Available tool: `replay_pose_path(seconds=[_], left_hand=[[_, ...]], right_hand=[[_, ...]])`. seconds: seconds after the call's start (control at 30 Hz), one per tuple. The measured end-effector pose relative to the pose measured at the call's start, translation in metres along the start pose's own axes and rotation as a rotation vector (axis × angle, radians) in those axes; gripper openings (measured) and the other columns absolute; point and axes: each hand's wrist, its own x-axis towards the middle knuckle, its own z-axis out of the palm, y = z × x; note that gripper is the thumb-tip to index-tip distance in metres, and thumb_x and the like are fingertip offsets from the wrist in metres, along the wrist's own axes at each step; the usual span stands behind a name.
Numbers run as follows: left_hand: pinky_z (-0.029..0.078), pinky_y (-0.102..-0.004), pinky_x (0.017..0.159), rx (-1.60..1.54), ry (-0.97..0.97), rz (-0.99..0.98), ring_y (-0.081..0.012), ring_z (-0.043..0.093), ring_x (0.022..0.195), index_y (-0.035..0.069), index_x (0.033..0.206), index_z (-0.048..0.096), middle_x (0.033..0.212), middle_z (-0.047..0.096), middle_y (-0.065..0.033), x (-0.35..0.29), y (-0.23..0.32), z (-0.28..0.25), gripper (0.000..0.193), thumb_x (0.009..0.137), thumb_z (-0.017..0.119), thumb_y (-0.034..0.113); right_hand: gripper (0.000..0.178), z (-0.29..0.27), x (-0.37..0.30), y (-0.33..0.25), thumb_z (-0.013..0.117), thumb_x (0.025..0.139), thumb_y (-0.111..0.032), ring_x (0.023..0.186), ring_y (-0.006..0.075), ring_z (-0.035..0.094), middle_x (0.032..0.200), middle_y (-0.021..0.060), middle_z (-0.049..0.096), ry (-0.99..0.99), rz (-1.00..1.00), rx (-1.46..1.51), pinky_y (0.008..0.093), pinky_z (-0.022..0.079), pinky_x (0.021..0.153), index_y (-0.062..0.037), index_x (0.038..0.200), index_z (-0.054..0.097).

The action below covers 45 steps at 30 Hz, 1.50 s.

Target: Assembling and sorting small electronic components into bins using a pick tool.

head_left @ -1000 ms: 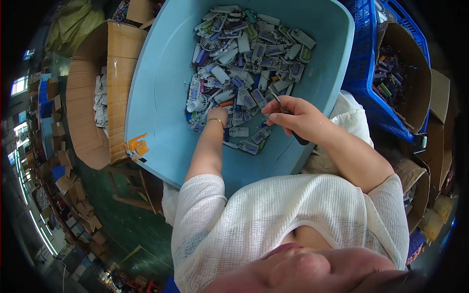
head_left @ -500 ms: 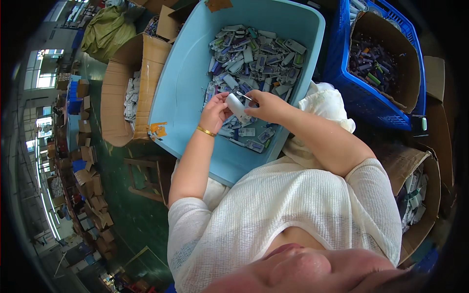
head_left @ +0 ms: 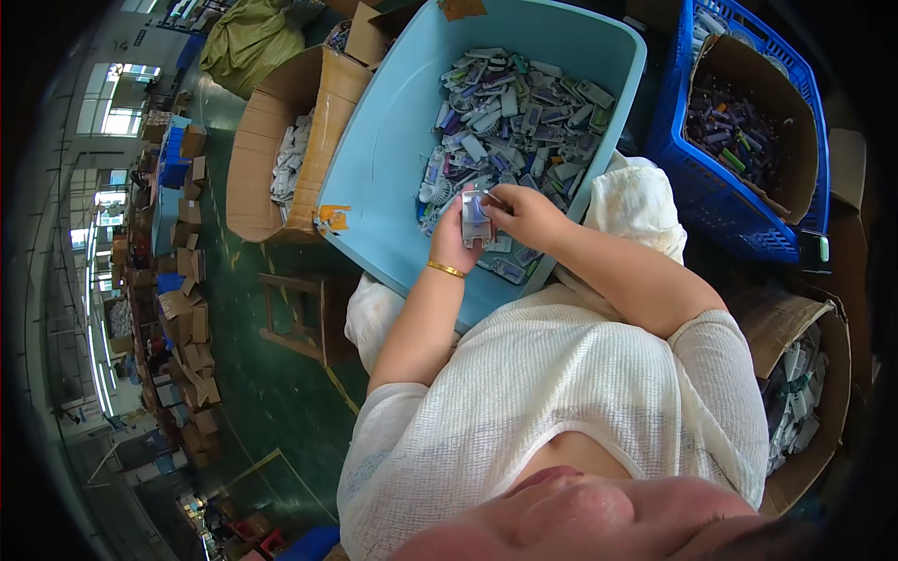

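Where fingers (head_left: 455,227) grip, casing (head_left: 476,221) lengthwise bodyward

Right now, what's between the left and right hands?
Head view: a pale plastic casing with a purple part inside, held in the left hand.

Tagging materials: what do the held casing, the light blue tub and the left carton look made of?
White casing: likely hard plastic, low sheen; thin, moulded-looking edges.
Light blue tub: probably plastic, satin; smooth wall, rounded corners.
Brown carton: apparently cardboard, mostly matte; tan, creased walls.
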Motion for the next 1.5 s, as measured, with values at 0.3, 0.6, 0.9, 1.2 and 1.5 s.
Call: replay_pose_path(seconds=[0.3, 0.6, 0.9, 1.2, 1.5], left_hand=[[0.049, -0.031, 0.064, 0.417, -0.121, -0.071, -0.0187, 0.059, 0.084, 0.006, 0.126, 0.04, 0.104, 0.057, -0.0071, -0.018, 0.019, 0.012, 0.037, 0.092, 0.036, 0.019], [0.052, -0.0312, 0.07, 0.008, -0.168, -0.04, -0.0305, 0.06, 0.087, 0.0, 0.121, 0.043, 0.111, 0.054, -0.0182, -0.022, 0.031, 0.006, 0.047, 0.085, 0.033, 0.028], [0.049, -0.0354, 0.081, -0.233, -0.338, 0.111, -0.0282, 0.056, 0.098, 0.006, 0.129, 0.036, 0.118, 0.049, -0.0153, -0.017, 0.018, 0.007, 0.05, 0.08, 0.035, 0.009], [0.041, -0.0337, 0.085, 0.26, -0.089, 0.397, -0.0206, 0.051, 0.099, 0.004, 0.129, 0.033, 0.114, 0.05, -0.0132, -0.014, 0.01, 0.015, 0.048, 0.091, 0.043, 0.031], [0.046, -0.0354, 0.073, 0.098, -0.038, 0.352, -0.021, 0.055, 0.081, 0.007, 0.117, 0.043, 0.097, 0.055, -0.0098, -0.016, 0.026, 0.007, 0.045, 0.091, 0.035, 0.042]], right_hand=[[0.026, -0.002, 0.006, 0.017, 0.06, 0.076, -0.022, 0.075, 0.0303, 0.057, 0.081, 0.012, 0.06, 0.062, -0.196, -0.247, 0.0355, 0.046, 0.068, -0.0068, 0.097, 0.059], [0.025, -0.015, 0.025, 0.018, 0.066, 0.077, -0.023, 0.051, 0.008, 0.046, 0.069, 0.0014, 0.054, -0.01, 0.397, 0.432, 0.0219, 0.037, 0.043, -0.0048, 0.092, 0.057], [0.017, -0.015, 0.022, 0.009, 0.062, 0.08, -0.02, 0.052, 0.0101, 0.044, 0.07, 0.0029, 0.055, 0.04, 0.611, 0.817, 0.0261, 0.039, 0.047, -0.0069, 0.086, 0.054], [0.03, -0.001, 0.011, 0.005, 0.052, 0.086, -0.032, 0.05, 0.011, 0.047, 0.075, 0.0056, 0.057, -0.177, 0.393, 0.36, 0.0252, 0.04, 0.046, -0.0032, 0.092, 0.051], [0.021, 0.01, -0.005, 0.004, 0.042, 0.083, -0.017, 0.076, 0.0319, 0.057, 0.084, 0.015, 0.059, -0.208, -0.084, -0.278, 0.0397, 0.045, 0.069, -0.0048, 0.093, 0.055]])
